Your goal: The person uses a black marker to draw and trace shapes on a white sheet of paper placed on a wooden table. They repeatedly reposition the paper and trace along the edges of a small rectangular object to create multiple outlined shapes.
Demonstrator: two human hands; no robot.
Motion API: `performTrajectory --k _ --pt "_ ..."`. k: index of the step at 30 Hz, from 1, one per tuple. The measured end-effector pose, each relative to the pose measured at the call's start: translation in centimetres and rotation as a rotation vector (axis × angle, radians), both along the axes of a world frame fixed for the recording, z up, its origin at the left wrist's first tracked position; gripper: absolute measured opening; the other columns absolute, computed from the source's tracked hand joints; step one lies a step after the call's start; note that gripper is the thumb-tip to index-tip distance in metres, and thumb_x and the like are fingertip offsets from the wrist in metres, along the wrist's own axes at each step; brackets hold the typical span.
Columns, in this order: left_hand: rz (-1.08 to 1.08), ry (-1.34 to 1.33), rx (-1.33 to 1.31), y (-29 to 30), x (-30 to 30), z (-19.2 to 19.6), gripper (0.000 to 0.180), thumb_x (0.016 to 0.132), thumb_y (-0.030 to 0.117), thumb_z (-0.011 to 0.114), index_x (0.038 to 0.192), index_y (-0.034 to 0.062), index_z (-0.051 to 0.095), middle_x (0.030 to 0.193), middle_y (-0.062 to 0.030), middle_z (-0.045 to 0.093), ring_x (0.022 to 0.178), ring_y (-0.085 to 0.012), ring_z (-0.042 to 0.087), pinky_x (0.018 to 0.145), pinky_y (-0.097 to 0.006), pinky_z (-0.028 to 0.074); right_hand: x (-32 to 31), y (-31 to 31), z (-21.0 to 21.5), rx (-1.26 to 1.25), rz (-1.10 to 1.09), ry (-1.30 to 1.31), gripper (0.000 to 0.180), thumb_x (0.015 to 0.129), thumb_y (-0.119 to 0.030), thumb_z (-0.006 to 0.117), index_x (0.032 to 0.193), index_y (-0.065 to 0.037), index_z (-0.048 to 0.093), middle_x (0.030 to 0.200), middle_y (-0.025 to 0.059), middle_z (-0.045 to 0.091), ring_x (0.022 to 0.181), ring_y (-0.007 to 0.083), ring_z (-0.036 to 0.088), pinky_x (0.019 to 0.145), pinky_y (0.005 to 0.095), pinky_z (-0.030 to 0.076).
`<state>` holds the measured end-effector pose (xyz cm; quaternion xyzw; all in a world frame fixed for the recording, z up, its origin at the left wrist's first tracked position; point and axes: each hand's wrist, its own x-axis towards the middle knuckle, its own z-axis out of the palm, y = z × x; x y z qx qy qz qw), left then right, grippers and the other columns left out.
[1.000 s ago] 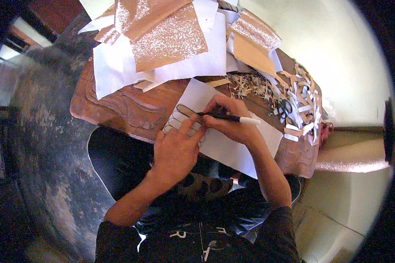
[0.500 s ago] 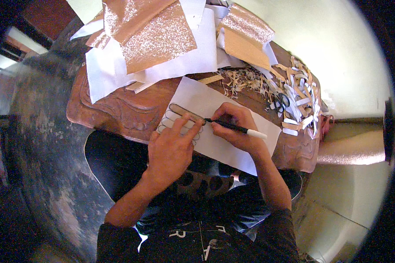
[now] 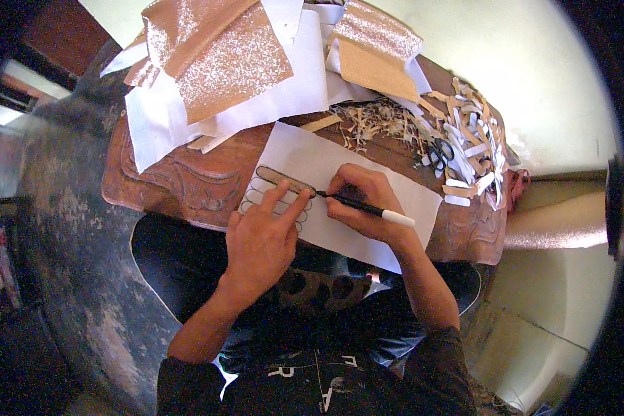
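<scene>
A white sheet (image 3: 412, 197) lies aslant over the near edge of the carved wooden table, its lower corner past the edge. On its left part sits a narrow tan strip with rounded ends (image 3: 272, 175), and several matching outlines (image 3: 249, 197) show below it. My left hand (image 3: 260, 239) presses the strip down with outstretched fingertips, the fingers apart. Pinched in my right hand (image 3: 371, 197) is a black marker pen (image 3: 397, 218) with a white end. The pen's tip meets the strip's right end.
Glittery copper sheets (image 3: 236, 76) with white backing cover the far left of the wooden table (image 3: 152, 184). Brown shavings (image 3: 378, 126), black-handled scissors (image 3: 440, 156) and a heap of cut strips (image 3: 475, 149) lie at the far right. A copper roll (image 3: 561, 213) is right of the table.
The whole view has shifted slightly, moving the table, sheet and hands a little leftward in the picture. Both hands keep the same grip, and the pen stays at the strip's right end.
</scene>
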<state>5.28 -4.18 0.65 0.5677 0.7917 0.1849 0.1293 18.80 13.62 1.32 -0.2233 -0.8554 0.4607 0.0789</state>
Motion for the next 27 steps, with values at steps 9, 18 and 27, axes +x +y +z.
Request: performTrajectory --k 9,18,27 --pt "0.023 0.073 0.062 0.0 0.2 -0.3 0.057 0.082 0.015 0.068 0.137 0.0286 0.060 0.134 -0.0039 0.058 0.084 -0.0215 0.065 0.072 -0.041 0.046 0.0 0.0 0.2 0.019 0.019 0.010 0.025 0.077 -0.021 0.076 0.083 -0.004 0.059 0.079 0.0127 0.060 0.074 0.0309 0.062 0.067 0.0408 0.050" --pt "0.022 0.057 0.044 0.1 0.2 -0.4 0.058 0.082 0.015 0.067 0.138 0.0292 0.059 0.136 -0.0074 0.058 0.087 -0.0264 0.066 0.074 -0.044 0.048 0.1 0.2 -0.3 0.038 0.029 0.038 0.018 0.078 -0.015 0.075 0.084 -0.002 0.063 0.078 0.0084 0.063 0.068 0.0152 0.059 0.061 0.0300 0.047" --pt "0.025 0.040 -0.025 -0.1 0.2 -0.8 0.059 0.081 0.016 0.069 0.138 0.0281 0.059 0.140 -0.0065 0.056 0.084 -0.0237 0.067 0.077 -0.044 0.047 -0.6 1.8 0.5 -0.100 -0.110 0.117 0.019 0.081 -0.014 0.076 0.091 -0.005 0.063 0.084 0.0068 0.066 0.077 0.0156 0.066 0.069 0.0316 0.054"
